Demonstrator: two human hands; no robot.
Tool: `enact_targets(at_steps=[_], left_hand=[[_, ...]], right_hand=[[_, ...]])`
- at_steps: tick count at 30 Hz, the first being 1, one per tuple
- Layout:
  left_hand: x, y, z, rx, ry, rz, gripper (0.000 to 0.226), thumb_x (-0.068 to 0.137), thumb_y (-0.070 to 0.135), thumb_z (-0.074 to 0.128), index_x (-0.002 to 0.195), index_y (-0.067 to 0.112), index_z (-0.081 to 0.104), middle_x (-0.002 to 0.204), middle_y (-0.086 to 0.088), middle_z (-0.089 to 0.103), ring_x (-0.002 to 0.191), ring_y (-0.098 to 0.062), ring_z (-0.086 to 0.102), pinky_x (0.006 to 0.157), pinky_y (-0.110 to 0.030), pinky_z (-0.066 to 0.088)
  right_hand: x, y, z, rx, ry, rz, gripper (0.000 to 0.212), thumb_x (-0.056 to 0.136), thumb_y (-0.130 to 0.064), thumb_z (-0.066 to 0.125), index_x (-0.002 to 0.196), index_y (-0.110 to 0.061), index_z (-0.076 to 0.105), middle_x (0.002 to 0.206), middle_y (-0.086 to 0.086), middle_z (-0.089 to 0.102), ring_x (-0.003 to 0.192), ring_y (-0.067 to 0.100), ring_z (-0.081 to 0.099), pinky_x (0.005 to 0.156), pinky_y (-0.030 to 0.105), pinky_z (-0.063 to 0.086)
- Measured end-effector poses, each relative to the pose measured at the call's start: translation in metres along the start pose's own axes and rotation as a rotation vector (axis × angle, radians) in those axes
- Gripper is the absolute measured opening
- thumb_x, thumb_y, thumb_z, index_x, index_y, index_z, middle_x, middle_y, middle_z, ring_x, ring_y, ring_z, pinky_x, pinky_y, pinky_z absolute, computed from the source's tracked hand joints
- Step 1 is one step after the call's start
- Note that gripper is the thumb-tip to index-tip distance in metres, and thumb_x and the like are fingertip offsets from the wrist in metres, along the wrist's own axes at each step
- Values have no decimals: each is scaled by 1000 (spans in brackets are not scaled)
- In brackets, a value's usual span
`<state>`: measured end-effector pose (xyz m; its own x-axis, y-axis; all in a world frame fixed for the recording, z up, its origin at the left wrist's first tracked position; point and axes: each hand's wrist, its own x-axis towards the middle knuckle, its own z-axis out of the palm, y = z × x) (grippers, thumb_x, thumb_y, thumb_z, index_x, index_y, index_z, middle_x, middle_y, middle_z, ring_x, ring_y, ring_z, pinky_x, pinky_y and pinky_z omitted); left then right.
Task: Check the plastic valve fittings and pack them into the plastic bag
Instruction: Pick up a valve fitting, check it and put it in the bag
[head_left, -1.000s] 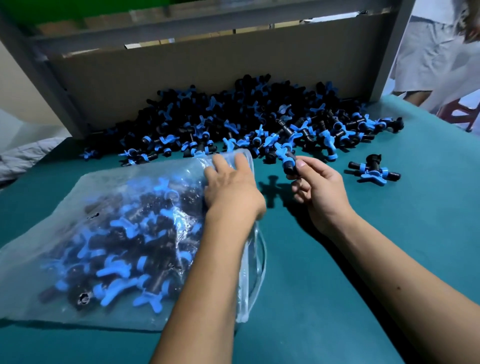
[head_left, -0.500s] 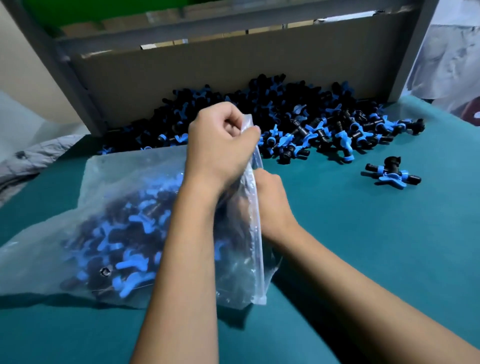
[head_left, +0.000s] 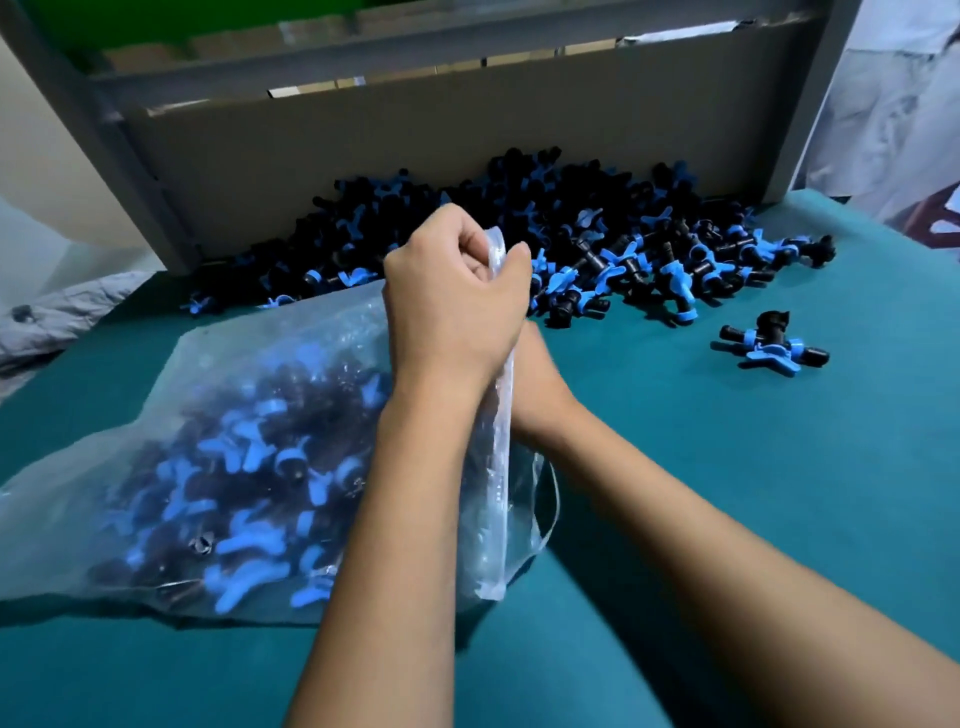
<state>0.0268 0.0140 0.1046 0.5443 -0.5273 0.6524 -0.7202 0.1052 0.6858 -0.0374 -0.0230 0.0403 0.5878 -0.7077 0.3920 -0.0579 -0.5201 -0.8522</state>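
A clear plastic bag (head_left: 244, 358) lies on the left of the table, holding several black and blue valve fittings (head_left: 244, 499). My left hand (head_left: 452, 296) is closed on the bag's open rim and holds it up. Behind it, my right hand (head_left: 537, 387) reaches into the bag's mouth. Its fingers are hidden by my left hand and the plastic, so I cannot tell what it holds. A large pile of loose valve fittings (head_left: 623, 244) lies along the back of the table.
A small cluster of loose fittings (head_left: 769, 348) sits apart at the right on the teal table (head_left: 753, 493). A cardboard panel (head_left: 415, 156) stands behind the pile, between grey frame posts (head_left: 130, 171). Crumpled plastic lies off the table's left edge.
My left hand went from resting flat on the bag to lifting its rim. My right hand carried a fitting from the pile's edge into the bag's mouth.
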Motion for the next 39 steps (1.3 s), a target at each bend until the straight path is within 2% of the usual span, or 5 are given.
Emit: enact_targets(at_steps=[5,10,14,24,39], left_hand=[[-19,5,22,-27,72,141,30,80,23,76,76,16,46,53,8,37,51,-13,38,54,-30,34],[-43,-5,58,-272,-221,93,20,85,22,70,76,17,52,53,-1,41,49,-11,35,52,-24,32],[-54,-33,71,-229,-421,-78,17,83,23,72,76,18,58,55,11,47,48,-8,38,53,-22,35],[-59,-62,66,-244,-526,-230,54,93,11,71,135,40,56,129,5,57,85,0,71,89,-29,59],[-58,-51,63,-698,-426,-643,16,91,-10,66,93,5,69,82,-12,76,77,-24,76,78,-28,62]], right_hand=[[-11,39,-84,-576,479,212,19,88,-17,61,97,-24,77,96,-6,74,103,18,62,87,33,49],[-24,63,-144,-1023,585,615,41,80,-22,70,120,-24,59,146,18,37,140,41,24,110,53,28],[-26,69,-159,-935,388,813,48,87,-23,63,133,-23,51,141,20,39,132,45,35,105,54,34],[-25,68,-107,-168,148,247,19,96,-31,59,109,-28,72,79,-8,68,70,5,62,70,17,47],[-27,74,-112,521,149,279,5,97,-1,62,94,-4,64,82,12,56,64,20,56,60,26,54]])
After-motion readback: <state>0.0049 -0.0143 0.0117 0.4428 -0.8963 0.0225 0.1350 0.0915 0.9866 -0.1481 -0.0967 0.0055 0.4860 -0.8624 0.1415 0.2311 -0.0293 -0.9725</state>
